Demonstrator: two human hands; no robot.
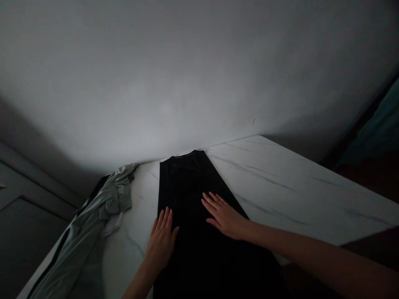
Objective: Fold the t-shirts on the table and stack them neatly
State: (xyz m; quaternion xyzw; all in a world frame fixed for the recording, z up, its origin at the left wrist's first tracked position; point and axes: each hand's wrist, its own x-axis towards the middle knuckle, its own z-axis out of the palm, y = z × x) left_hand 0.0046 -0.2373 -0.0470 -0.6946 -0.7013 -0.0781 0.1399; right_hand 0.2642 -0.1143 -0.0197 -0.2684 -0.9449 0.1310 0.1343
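A black garment [187, 178] lies flat and folded into a long strip on the white marble table [280, 182], its neck end toward the wall. My left hand [160, 241] rests palm down on the garment's left edge, fingers apart. Flat on the garment's right side lies my right hand [222, 214], fingers spread and pointing toward the wall. Neither hand grips anything.
A pale grey-green garment [102, 207] with dark trim lies crumpled at the table's left edge and hangs off it. A plain white wall [187, 83] stands directly behind the table. Something teal [380, 128] shows at the far right in dim light.
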